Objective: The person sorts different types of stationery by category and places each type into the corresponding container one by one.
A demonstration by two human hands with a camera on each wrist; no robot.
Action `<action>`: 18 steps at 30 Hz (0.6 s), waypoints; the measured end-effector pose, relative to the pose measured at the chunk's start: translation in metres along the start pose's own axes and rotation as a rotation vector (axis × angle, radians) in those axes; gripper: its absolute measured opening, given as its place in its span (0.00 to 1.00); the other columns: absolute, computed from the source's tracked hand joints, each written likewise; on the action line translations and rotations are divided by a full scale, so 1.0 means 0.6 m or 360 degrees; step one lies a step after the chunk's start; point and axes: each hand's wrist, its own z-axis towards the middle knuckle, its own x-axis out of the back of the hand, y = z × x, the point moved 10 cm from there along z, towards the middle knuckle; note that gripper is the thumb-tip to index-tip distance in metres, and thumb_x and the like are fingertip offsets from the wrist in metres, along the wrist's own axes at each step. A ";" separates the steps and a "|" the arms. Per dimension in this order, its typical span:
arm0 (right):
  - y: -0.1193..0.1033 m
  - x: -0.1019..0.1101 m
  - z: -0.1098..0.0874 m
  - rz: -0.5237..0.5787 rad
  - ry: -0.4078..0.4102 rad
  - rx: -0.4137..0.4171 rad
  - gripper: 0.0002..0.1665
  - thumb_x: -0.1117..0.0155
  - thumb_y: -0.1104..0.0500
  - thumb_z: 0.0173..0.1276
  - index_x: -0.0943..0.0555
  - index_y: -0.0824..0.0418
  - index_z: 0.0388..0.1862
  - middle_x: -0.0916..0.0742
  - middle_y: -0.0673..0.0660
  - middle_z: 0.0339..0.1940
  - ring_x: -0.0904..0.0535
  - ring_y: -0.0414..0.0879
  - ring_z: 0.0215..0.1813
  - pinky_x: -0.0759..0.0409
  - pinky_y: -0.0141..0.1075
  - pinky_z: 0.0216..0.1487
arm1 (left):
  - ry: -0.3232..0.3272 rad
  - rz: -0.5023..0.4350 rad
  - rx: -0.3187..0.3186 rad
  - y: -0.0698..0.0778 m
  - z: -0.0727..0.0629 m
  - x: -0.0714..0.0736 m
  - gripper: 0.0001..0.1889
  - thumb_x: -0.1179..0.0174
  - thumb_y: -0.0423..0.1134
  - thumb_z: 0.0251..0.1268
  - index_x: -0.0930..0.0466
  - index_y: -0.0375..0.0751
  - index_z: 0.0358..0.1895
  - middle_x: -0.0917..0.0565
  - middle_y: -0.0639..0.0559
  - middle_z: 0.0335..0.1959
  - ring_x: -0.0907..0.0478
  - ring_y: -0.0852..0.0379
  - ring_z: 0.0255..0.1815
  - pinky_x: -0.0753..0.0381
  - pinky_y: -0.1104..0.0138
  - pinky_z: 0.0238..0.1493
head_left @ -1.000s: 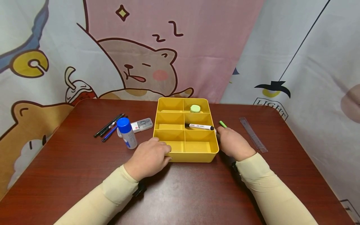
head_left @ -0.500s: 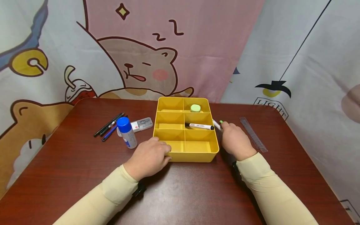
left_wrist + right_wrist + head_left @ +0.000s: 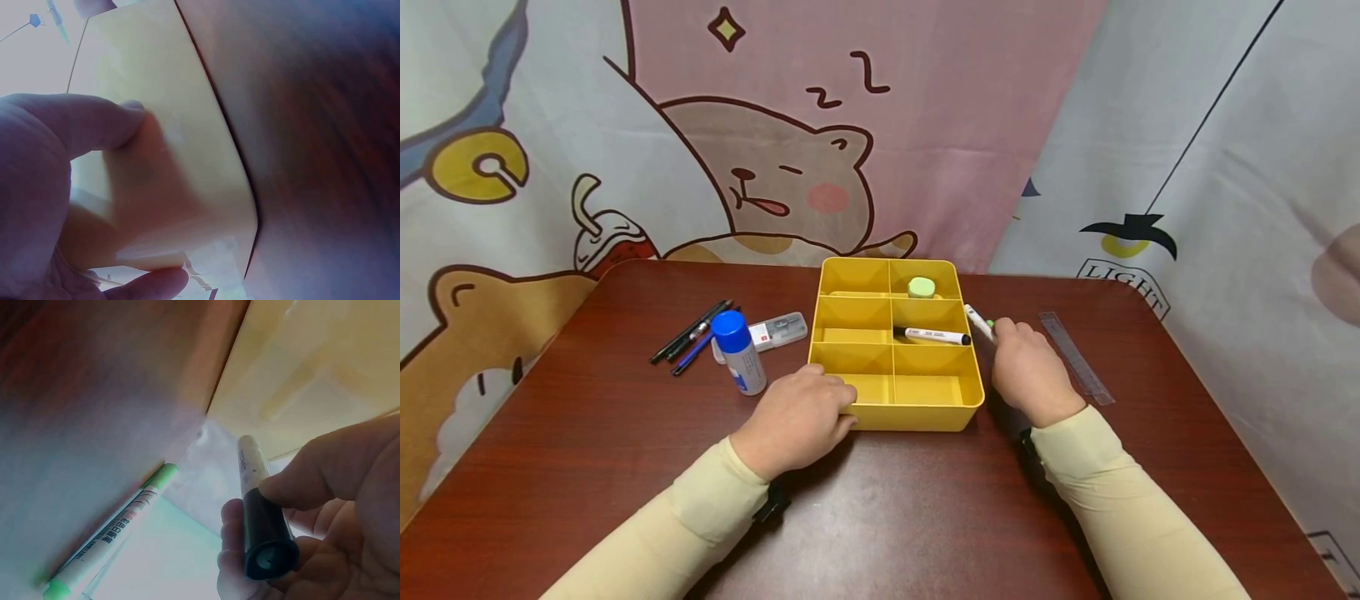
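Note:
My left hand (image 3: 797,421) grips the near left corner of a yellow six-compartment organizer box (image 3: 895,419); its thumb presses the outer wall (image 3: 169,125) in the left wrist view. To the right of the box, my right hand (image 3: 1032,372) pinches a whiteboard marker (image 3: 253,465) by its black cap (image 3: 269,537), the white body pointing away toward the box. A green-ended marker (image 3: 112,534) lies on the table beside that hand, mostly hidden behind it in the head view. Another black-and-white marker (image 3: 934,337) rests in the middle right compartment.
A pale green lidded item (image 3: 921,288) sits in the far right compartment. Left of the box are a blue-capped glue stick (image 3: 741,358), a clear plastic case (image 3: 782,332) and several pens (image 3: 692,333). A transparent ruler (image 3: 1075,358) lies at the right.
My right hand has moved slightly right and away from the box wall, lifting the marker so that its white body now shows beside the box. My left hand stays on the corner.

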 end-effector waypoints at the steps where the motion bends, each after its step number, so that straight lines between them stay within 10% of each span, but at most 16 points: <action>1: 0.000 0.002 0.000 0.0006 0.0017 0.0003 0.16 0.49 0.68 0.76 0.28 0.71 0.60 0.19 0.71 0.45 0.21 0.66 0.45 0.20 0.60 0.50 | 0.0000 0.0000 0.0000 0.000 0.000 0.000 0.13 0.26 0.49 0.62 0.20 0.51 0.29 0.15 0.59 0.28 0.27 0.52 0.31 0.28 0.61 0.29; 18: 0.000 0.025 -0.003 0.0140 0.0231 -0.0037 0.21 0.50 0.67 0.74 0.30 0.71 0.64 0.22 0.70 0.50 0.27 0.67 0.53 0.24 0.61 0.58 | -0.0008 -0.0001 0.0006 -0.001 0.000 -0.001 0.12 0.26 0.49 0.62 0.20 0.51 0.29 0.15 0.59 0.28 0.27 0.53 0.31 0.28 0.61 0.28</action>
